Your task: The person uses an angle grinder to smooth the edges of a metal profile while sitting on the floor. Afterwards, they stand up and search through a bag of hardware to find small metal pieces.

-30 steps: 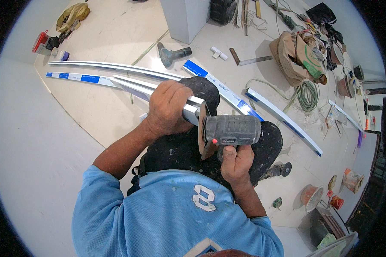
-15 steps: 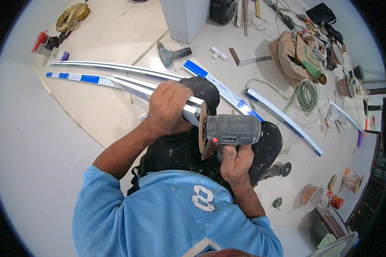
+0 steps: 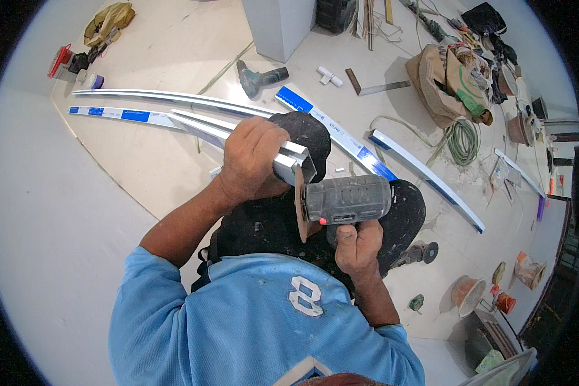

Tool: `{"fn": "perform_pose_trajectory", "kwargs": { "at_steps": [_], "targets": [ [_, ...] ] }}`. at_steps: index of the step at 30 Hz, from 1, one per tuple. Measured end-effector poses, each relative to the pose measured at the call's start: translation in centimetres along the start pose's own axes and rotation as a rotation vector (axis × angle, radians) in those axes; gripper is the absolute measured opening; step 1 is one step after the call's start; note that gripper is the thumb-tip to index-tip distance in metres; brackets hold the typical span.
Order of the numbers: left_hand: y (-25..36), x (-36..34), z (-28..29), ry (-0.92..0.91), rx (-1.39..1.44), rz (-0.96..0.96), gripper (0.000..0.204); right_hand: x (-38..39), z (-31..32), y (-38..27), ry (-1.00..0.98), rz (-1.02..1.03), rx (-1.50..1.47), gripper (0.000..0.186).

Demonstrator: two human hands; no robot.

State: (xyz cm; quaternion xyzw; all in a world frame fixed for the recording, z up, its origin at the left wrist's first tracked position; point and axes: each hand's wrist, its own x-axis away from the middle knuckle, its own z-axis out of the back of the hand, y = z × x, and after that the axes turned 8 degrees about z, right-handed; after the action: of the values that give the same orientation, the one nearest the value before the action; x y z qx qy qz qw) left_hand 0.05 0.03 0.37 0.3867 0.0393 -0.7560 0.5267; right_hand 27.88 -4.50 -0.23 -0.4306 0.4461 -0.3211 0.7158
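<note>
My left hand is wrapped round a long silvery metal profile, pressing it down over my left knee. The hollow end of the profile sticks out past my fingers to the right. My right hand grips a grey cordless cut-off tool by its handle. Its thin brown cutting disc stands upright beside the near side of the profile's end; whether it touches is hard to make out. A small pale piece lies on the floor just beyond the tool.
Blue-and-white wrapped profiles lie on the floor ahead, with another strip to the right. A cordless drill, a carpenter's square, a brown sack and a coiled hose lie beyond. Buckets stand at the right.
The cut-off tool has come slightly toward me and its disc has shifted off the profile's end. The hollow end now shows more, and the small pale piece on the floor is visible.
</note>
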Motion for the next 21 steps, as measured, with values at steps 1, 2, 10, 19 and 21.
{"fn": "perform_pose_trajectory", "kwargs": {
  "at_steps": [1, 2, 10, 19, 21],
  "targets": [
    [-0.06, 0.12, -0.07, -0.001, 0.004, 0.004, 0.049, 0.0, 0.09, -0.04, -0.006, -0.001, 0.012, 0.049],
    [-0.09, 0.19, -0.09, -0.001, 0.009, 0.008, 0.049, 0.01, 0.14, -0.06, -0.012, -0.003, 0.024, 0.049],
    [-0.15, 0.1, -0.04, -0.004, 0.016, 0.001, 0.051, 0.04, -0.18, 0.18, 0.004, 0.031, 0.049, 0.048],
    [-0.06, 0.07, 0.07, -0.011, 0.011, 0.007, 0.052, -0.12, -0.39, 0.06, 0.017, 0.053, 0.053, 0.048],
    [-0.08, 0.02, 0.04, -0.007, 0.014, -0.001, 0.052, -0.13, -0.4, 0.0, 0.018, 0.056, 0.068, 0.048]
  ]
}}
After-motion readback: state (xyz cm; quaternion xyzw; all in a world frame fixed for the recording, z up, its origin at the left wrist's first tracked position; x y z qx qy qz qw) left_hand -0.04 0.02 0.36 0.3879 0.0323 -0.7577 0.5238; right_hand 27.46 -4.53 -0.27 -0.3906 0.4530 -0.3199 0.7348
